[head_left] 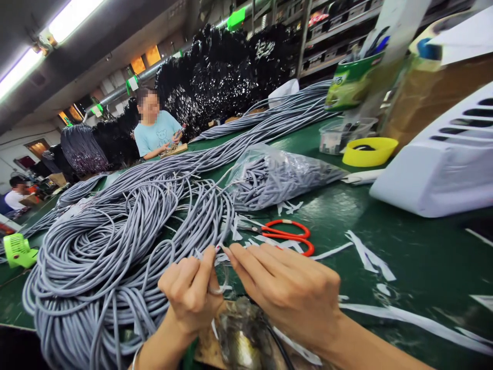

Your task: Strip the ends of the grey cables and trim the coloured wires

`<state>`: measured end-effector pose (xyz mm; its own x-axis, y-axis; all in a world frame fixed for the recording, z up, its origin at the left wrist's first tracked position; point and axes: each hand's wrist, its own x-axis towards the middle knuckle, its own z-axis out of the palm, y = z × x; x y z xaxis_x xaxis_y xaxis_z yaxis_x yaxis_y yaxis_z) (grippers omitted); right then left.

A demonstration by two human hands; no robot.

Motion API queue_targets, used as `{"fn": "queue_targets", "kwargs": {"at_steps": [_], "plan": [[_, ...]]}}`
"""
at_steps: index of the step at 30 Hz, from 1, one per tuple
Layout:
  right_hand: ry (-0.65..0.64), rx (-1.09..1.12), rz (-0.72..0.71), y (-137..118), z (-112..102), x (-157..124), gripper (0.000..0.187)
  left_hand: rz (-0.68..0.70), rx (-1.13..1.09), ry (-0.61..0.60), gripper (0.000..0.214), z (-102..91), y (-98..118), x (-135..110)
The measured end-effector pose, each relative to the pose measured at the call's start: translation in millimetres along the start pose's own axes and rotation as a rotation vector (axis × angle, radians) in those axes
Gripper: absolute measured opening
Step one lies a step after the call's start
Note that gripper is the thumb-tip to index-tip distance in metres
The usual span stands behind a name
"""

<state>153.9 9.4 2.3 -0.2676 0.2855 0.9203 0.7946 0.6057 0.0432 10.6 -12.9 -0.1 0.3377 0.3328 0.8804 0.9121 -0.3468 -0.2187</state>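
Note:
My left hand (190, 293) and my right hand (287, 290) meet at the near edge of a green table (404, 257). Both pinch a thin strip of clear tape or plastic (222, 259) between their fingertips. Just to the left lies a big coil of grey cables (115, 257). Red-handled scissors (287, 236) lie on the table right behind my right hand. Below my hands sits a shiny crumpled plastic wrap (242, 334).
A clear bag of grey cables (277, 174) lies mid-table. White paper strips (370, 257) litter the surface. A white appliance (439, 159), yellow bowl (367, 150) and clear tub (342, 134) stand at right. A green fan (17, 251) sits far left. A seated person (156, 131) works behind.

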Motion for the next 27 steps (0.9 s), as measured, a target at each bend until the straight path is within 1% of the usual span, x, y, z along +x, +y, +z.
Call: {"fn": "queue_targets", "kwargs": {"at_steps": [5,8,10,13,14,15,16,18,20,22,24,26,27], "plan": [[-0.021,-0.026,0.034,2,4,0,0.034,0.039,-0.060,-0.024,0.017,0.3,1,2],[-0.030,0.039,0.100,6,7,-1,0.033,0.028,-0.145,-0.045,0.018,1.1,-2,1],[-0.118,0.176,0.185,11,6,1,0.030,-0.062,-0.236,-0.066,0.017,1.0,-4,0],[-0.360,0.533,0.262,18,1,7,0.026,-0.235,-0.356,-0.090,0.015,-0.8,-6,1],[-0.413,0.659,0.271,20,-1,9,0.026,-0.266,-0.386,-0.100,0.015,-1.6,-5,2],[-0.438,0.769,0.281,21,-3,12,0.026,-0.281,-0.412,-0.114,0.015,-2.4,-5,2],[-0.436,0.853,0.310,22,-4,14,0.027,-0.285,-0.436,-0.132,0.016,-3.0,-5,3],[-0.387,0.938,0.422,22,-4,16,0.028,-0.278,-0.481,-0.171,0.016,-3.6,-4,4],[-0.345,0.927,0.538,22,-1,15,0.029,-0.257,-0.523,-0.195,0.016,-3.8,-4,4],[-0.330,0.808,0.583,22,5,12,0.029,-0.240,-0.572,-0.210,0.018,-4.1,-5,4],[-0.361,0.607,0.513,22,10,7,0.026,-0.266,-0.614,-0.197,0.021,-5.0,-8,3],[-0.446,0.434,0.361,22,14,4,0.025,-0.336,-0.635,-0.167,0.023,-6.0,-11,3],[-0.498,0.400,0.288,22,15,3,0.027,-0.380,-0.643,-0.152,0.023,-6.4,-13,4]]}}
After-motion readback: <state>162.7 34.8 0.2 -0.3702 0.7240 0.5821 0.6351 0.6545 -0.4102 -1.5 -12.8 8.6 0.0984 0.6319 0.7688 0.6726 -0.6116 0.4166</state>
